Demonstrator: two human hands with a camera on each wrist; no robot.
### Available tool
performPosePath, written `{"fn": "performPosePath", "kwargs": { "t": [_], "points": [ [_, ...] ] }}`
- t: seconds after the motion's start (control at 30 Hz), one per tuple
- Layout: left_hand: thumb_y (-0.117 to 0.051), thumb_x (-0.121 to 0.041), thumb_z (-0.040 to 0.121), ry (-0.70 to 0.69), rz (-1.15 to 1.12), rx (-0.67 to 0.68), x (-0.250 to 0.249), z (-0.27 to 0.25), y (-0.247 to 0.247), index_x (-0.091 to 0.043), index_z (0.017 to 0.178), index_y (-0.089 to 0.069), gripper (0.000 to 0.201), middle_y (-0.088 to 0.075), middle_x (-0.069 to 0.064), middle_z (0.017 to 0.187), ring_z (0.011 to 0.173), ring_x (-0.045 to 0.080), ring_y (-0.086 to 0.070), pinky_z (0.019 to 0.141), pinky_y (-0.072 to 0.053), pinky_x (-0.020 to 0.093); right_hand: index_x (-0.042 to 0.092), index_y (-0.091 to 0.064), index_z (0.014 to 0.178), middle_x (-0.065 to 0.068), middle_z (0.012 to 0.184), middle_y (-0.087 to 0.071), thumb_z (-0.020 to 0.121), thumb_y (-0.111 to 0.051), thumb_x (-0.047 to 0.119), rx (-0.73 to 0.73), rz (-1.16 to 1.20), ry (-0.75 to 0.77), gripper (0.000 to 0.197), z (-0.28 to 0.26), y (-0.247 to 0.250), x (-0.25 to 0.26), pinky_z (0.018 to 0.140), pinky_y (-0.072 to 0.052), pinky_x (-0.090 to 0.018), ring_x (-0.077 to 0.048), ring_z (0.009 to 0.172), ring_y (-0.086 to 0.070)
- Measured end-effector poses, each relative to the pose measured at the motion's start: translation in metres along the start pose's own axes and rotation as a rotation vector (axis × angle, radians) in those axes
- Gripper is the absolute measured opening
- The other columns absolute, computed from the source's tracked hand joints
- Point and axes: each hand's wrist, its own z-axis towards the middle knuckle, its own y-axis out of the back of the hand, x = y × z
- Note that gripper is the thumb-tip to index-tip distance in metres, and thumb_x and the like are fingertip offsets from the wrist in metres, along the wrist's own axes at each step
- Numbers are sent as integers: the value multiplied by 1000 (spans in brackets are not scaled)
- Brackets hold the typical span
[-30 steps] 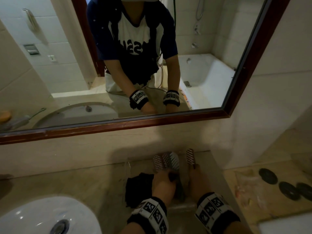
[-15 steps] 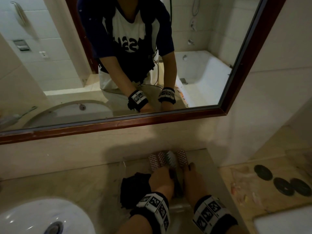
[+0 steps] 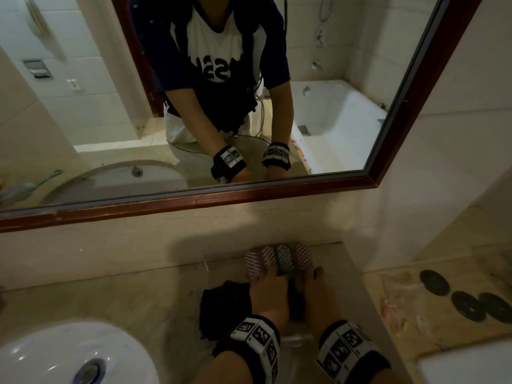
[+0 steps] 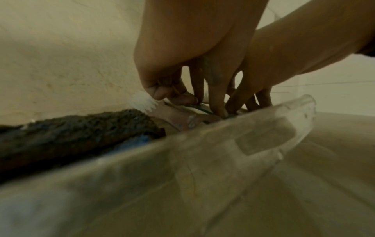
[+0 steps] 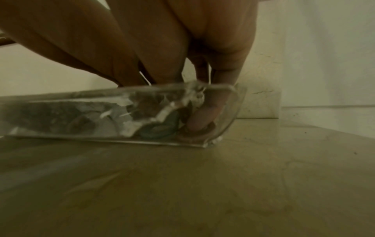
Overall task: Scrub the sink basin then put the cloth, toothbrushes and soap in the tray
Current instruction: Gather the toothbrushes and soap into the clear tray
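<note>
Both hands (image 3: 293, 297) press bristly toothbrushes (image 3: 278, 259) into clear plastic tray (image 4: 263, 128) — nubby dark cloth (image 3: 224, 306) alongside.

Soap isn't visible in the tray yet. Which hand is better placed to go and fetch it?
Probably the right hand: its fingers only rest among the toothbrushes, while the left hand appears to pinch one. Where the soap lies isn't visible.

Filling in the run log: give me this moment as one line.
stage: arranging toothbrushes | both hands in clear tray: left hand, right hand | dark cloth in tray | soap: not visible
</note>
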Motion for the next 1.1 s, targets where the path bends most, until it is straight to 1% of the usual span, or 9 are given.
{"fn": "performPosePath", "kwargs": {
  "t": [0.1,0.3,0.47,0.53,0.6,0.73,0.83,0.93,1.1],
  "points": [
    [-44,-21,97,-28,-28,-1,2,-4,3,-23,131,-55,35,-38,6,147,122,30,-51,102,-44,37,10,-24,141,-14,137,-36,96,-45,19,14,-69,21,50,0,-1,-2,85,-47,-28,-27,102,-59],
    [-48,-19,94,-38,-21,45,6,-21,30,-20,135,-49,41,-34,5,147,124,31,-50,98,-46,37,11,-32,136,-12,136,-36,95,-46,22,-17,-164,36,44,-10,11,3,86,-47,-33,-30,107,-58],
    [-46,-17,94,-67,-101,-110,17,-45,55,-17,124,-58,32,-45,5,137,114,29,-56,91,-49,38,10,-40,129,-12,129,-45,93,-46,18,-124,-252,33,37,-32,24,15,84,-50,-37,-31,104,-60],
    [-47,-18,94,-67,-93,-155,25,-59,67,-16,120,-60,29,-53,7,130,110,28,-60,89,-50,36,10,-40,129,-13,130,-48,93,-46,14,-122,-284,24,37,-44,31,24,86,-51,-37,-31,107,-60],
    [-47,-21,95,-68,-65,-195,37,-75,82,-15,118,-61,27,-55,7,127,107,28,-61,89,-49,35,10,-41,130,-14,129,-52,93,-44,16,-132,-289,32,38,-57,38,37,89,-51,-39,-32,109,-60],
    [-48,-24,94,-24,-99,-266,77,-116,111,-19,118,-61,27,-51,6,125,107,27,-60,91,-51,35,8,-49,126,-12,131,-54,97,-39,20,-169,-329,91,33,-89,44,78,95,-46,-35,-29,117,-56],
    [-51,-24,93,24,-162,-332,117,-154,133,-18,118,-63,28,-53,6,124,106,27,-61,90,-50,33,9,-53,116,-11,123,-58,95,-41,21,-212,-369,174,27,-114,36,119,91,-46,-34,-27,111,-58],
    [-54,-24,91,66,-198,-416,163,-200,147,-17,113,-65,26,-57,7,118,102,27,-62,89,-52,35,8,-55,111,-13,118,-62,92,-46,16,-230,-374,248,22,-144,14,165,88,-49,-36,-29,106,-61],
    [-54,-27,91,189,-178,-519,258,-284,157,-18,111,-66,25,-60,5,114,98,26,-63,84,-52,34,7,-54,113,-14,120,-61,95,-41,13,-202,-396,418,23,-197,-42,252,88,-50,-38,-30,106,-61]
  ]
}}
